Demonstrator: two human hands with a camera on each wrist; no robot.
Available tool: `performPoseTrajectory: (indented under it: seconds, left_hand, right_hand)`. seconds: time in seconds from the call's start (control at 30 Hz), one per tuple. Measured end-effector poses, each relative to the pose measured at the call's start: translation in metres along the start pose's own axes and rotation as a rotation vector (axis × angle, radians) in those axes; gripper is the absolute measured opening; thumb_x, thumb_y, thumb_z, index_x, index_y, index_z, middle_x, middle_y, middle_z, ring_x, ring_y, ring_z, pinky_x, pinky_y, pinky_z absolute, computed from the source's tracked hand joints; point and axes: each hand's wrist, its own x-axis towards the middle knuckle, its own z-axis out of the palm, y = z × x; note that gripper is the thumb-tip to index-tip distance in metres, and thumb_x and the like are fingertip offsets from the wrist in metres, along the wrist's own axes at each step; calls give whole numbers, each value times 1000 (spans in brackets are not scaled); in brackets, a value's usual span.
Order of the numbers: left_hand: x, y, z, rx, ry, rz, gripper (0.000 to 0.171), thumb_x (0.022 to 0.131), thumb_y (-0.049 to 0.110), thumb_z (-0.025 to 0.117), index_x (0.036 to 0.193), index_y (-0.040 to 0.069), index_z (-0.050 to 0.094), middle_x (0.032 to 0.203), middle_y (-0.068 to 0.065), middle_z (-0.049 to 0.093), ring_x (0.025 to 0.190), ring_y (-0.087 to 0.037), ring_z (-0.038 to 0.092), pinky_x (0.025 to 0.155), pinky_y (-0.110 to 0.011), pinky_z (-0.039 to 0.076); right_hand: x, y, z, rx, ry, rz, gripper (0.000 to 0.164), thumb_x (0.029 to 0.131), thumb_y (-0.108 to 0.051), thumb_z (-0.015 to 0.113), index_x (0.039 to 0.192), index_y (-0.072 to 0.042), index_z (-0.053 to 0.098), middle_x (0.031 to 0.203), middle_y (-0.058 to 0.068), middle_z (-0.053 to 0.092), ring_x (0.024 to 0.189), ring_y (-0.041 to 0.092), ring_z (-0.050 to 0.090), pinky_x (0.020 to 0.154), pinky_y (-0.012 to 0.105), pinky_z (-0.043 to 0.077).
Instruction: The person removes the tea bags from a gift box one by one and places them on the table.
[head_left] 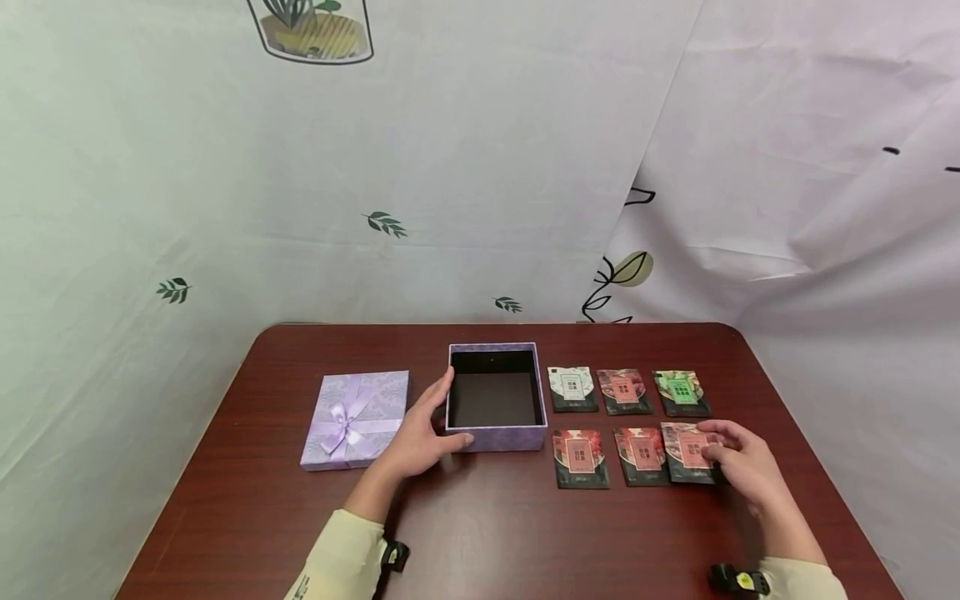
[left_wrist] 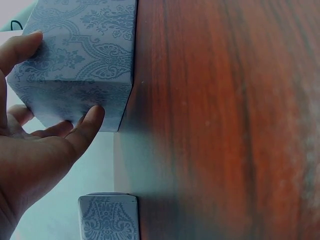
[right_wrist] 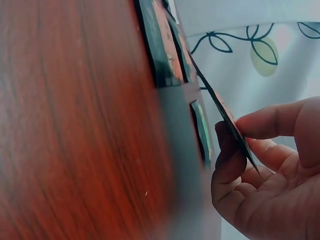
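Observation:
My left hand (head_left: 417, 435) spans the near left corner of a purple patterned box (head_left: 507, 439), with no lid on and a dark inside. Its thumb lies along the front wall and its other fingers touch the left wall; the left wrist view shows the box's walls (left_wrist: 82, 50) under the fingertips. My right hand (head_left: 750, 467) pinches the right edge of a red and black tea sachet (head_left: 684, 450) between thumb and fingers. From the right wrist, the pinched sachet (right_wrist: 220, 105) stands tilted, its held edge raised off the table.
Left of the box lies its purple lid (head_left: 375, 406) with a ribbon bow. Right of it are two rows of sachets: a white one (head_left: 572, 389), a red one (head_left: 624, 392) and a green one (head_left: 681, 392) behind, two red ones (head_left: 581, 458) in front. A pale curtain hangs behind the table.

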Motion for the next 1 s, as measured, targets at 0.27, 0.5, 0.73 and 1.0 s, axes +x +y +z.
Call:
performPoseTrajectory:
  seconds: [0.27, 0.5, 0.73, 1.0]
  left_hand:
    - [0, 0, 0, 0, -1, 0, 103, 81, 19, 84, 161, 26, 20, 162, -6, 24, 145, -27, 26, 111, -53, 28]
    - [0, 0, 1, 8, 6, 5, 103, 80, 19, 85, 161, 24, 21, 162, -6, 25, 145, -27, 26, 111, -53, 27]
    - [0, -1, 2, 0, 8, 9, 103, 80, 17, 85, 161, 25, 21, 162, -6, 25, 144, -26, 27, 111, -52, 27]
    - [1, -1, 1, -1, 9, 6, 103, 80, 18, 85, 161, 25, 22, 161, -6, 25, 144, -26, 27, 111, -52, 28]
  right_hand:
    - [3, 8, -2, 1, 7, 10, 34, 94, -2, 57, 126, 7, 57, 104, 17, 63, 85, 18, 55, 67, 28, 47]
    - [5, 13, -5, -22, 14, 20, 33, 95, -3, 56, 127, 6, 57, 104, 17, 63, 84, 21, 56, 66, 29, 47]
    - [6, 15, -5, -56, 9, 24, 32, 97, -6, 55, 126, 5, 58, 102, 16, 63, 84, 24, 58, 67, 32, 47]
    - [8, 16, -4, -127, 21, 24, 30, 96, -7, 55, 122, 5, 65, 108, 20, 62, 92, 30, 52, 69, 36, 42]
